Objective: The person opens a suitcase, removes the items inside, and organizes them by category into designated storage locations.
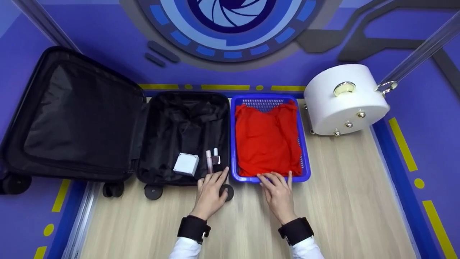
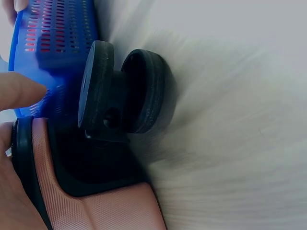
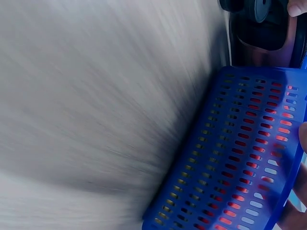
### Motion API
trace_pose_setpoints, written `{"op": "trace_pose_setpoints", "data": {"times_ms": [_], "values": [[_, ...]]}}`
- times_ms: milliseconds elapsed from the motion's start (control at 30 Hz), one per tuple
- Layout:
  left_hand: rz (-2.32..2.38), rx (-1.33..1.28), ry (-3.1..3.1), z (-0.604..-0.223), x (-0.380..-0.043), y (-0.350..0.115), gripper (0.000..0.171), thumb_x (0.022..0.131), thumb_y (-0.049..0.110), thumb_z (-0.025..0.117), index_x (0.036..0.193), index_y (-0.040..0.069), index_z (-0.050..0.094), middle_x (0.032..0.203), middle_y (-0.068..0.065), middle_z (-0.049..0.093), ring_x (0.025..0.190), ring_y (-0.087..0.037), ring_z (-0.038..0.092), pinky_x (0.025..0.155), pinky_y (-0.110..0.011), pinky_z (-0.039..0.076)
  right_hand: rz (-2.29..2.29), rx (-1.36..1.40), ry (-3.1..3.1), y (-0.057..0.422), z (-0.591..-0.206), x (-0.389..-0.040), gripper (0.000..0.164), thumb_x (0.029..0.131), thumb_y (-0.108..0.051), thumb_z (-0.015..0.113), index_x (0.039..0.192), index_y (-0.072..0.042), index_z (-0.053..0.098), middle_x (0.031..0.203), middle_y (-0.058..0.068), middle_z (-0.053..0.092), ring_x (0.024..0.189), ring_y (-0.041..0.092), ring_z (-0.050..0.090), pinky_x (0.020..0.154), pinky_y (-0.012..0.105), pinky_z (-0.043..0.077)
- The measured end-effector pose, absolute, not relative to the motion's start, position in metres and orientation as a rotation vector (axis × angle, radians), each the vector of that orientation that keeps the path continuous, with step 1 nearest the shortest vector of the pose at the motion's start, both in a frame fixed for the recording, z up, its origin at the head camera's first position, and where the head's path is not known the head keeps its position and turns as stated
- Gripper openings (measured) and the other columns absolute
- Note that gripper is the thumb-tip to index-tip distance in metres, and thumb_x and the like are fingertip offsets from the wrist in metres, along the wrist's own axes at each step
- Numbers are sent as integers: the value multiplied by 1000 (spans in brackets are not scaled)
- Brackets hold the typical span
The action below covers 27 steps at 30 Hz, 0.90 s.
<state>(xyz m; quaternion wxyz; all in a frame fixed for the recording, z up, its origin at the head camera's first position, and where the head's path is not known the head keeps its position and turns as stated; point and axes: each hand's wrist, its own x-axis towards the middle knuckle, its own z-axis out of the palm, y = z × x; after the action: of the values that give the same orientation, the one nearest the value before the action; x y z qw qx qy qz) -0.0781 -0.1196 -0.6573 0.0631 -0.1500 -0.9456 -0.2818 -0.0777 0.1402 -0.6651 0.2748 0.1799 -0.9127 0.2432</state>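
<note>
My left hand [image 1: 210, 194] rests at the front edge of an open suitcase [image 1: 151, 144], its fingers reaching over the rim. In the left wrist view the thumb [image 2: 19, 91] extends beside the suitcase's rose-coloured shell [image 2: 105, 208]. Just beyond the fingertips, inside the suitcase, lie a white box [image 1: 186, 164], a pink-capped tube [image 1: 209, 162] and a small dark bottle with a pale cap [image 1: 216, 157]. My right hand [image 1: 280, 199] rests over the front rim of a blue basket [image 1: 305, 174], fingertips at the red cloth [image 1: 267, 140] that fills it.
The suitcase's lid [image 1: 82, 115] leans open at the left. To the right of the basket stands a white rounded case [image 1: 341, 100] with gold knobs and a handle. A black wheel [image 1: 227, 193] juts out near my left thumb. A purple patterned wall [image 1: 107, 43] backs the wooden surface [image 1: 345, 187].
</note>
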Motion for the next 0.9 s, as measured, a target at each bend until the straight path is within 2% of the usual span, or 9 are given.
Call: {"op": "trace_pose_setpoints", "data": {"times_ms": [567, 900], "values": [[-854, -450, -2888, -658, -78, -120, 75, 86, 22, 73, 157, 20, 48, 140, -6, 62, 122, -28, 55, 93, -45, 36, 639, 488, -2490, 139, -662, -123, 29, 89, -14, 81, 118, -18, 80, 109, 6, 75, 108, 34, 66, 106, 81, 27], [-868, -451, -2902, -656, -79, -121, 78, 85, 23, 75, 158, 18, 47, 140, -7, 62, 123, -29, 54, 95, -47, 36, 651, 489, -2498, 139, -661, -142, 29, 89, -14, 81, 118, -17, 80, 109, 7, 75, 108, 35, 66, 107, 81, 26]]}}
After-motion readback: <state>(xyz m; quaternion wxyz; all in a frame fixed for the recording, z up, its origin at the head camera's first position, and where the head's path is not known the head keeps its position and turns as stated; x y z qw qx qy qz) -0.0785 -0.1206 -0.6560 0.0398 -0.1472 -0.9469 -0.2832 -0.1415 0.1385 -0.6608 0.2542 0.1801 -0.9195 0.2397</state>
